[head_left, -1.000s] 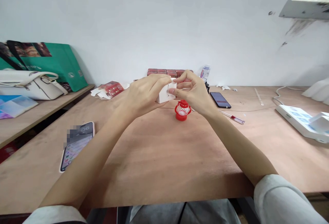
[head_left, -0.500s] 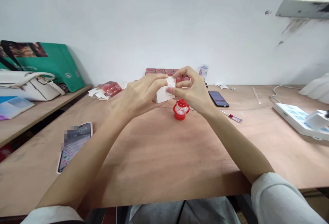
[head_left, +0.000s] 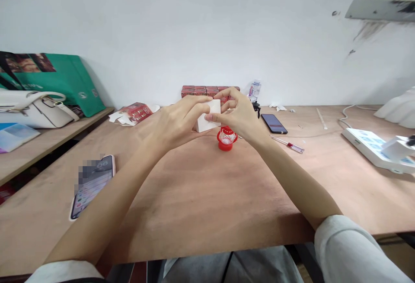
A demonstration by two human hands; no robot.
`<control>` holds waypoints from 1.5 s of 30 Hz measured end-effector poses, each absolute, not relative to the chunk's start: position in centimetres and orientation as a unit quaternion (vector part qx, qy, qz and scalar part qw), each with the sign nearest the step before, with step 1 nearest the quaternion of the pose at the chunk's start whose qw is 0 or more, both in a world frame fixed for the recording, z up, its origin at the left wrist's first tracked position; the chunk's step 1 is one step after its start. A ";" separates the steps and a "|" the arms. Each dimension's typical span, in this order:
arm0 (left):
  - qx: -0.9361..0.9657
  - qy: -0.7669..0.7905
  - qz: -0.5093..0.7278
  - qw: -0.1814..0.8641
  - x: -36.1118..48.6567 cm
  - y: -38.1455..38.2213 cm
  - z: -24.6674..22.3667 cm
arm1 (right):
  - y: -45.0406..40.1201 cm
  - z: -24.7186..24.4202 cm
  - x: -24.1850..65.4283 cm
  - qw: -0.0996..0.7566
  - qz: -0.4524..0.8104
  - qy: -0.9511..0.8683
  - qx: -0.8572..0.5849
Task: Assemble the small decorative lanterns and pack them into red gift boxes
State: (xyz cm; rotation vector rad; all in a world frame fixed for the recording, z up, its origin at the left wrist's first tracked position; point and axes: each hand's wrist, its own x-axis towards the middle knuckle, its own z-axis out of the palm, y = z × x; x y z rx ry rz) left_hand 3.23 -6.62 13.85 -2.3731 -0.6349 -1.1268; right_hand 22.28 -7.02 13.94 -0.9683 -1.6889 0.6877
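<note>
Held above the table, a small white box (head_left: 208,116) is tilted between my hands. My left hand (head_left: 177,123) wraps around it from the left, fingers over the top. With thumb on the near face and index finger at the top edge, my right hand (head_left: 240,114) grips the box's right side; its other fingers are curled. Just below my right hand, a small red lantern (head_left: 226,141) with a clear middle stands upright on the table.
Small red boxes (head_left: 198,91) line the wall, beside a clear bottle (head_left: 254,89). An opened red-and-white carton (head_left: 134,114) lies left. A dark phone (head_left: 274,123), a screwdriver (head_left: 288,144) and a power strip (head_left: 376,149) lie right. Another phone (head_left: 94,185) is by my left forearm.
The loose flap at the box's right end now lies flat, leaving a smooth face. My right thumb has moved slightly left across it. The lantern stays in place.
</note>
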 end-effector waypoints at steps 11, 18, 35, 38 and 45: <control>-0.864 -0.216 -0.414 0.186 3.4 -5.6 12.6 | -5.6 13.7 22.0 0.427 0.588 -0.626 -0.283; -0.863 -0.199 -0.437 0.156 3.8 -4.7 10.8 | -3.9 11.7 21.8 0.527 0.383 -0.666 -0.364; -0.798 -0.427 -0.397 -0.153 2.2 -3.1 11.5 | -3.4 9.2 21.4 0.334 0.063 -0.817 -0.466; -0.790 -0.428 -0.388 -0.204 1.9 -2.3 10.6 | -2.6 8.6 21.7 0.355 0.100 -0.800 -0.473; -0.771 -0.410 -0.399 -0.280 1.0 -0.5 8.4 | -2.1 9.4 22.0 0.329 -0.001 -0.820 -0.468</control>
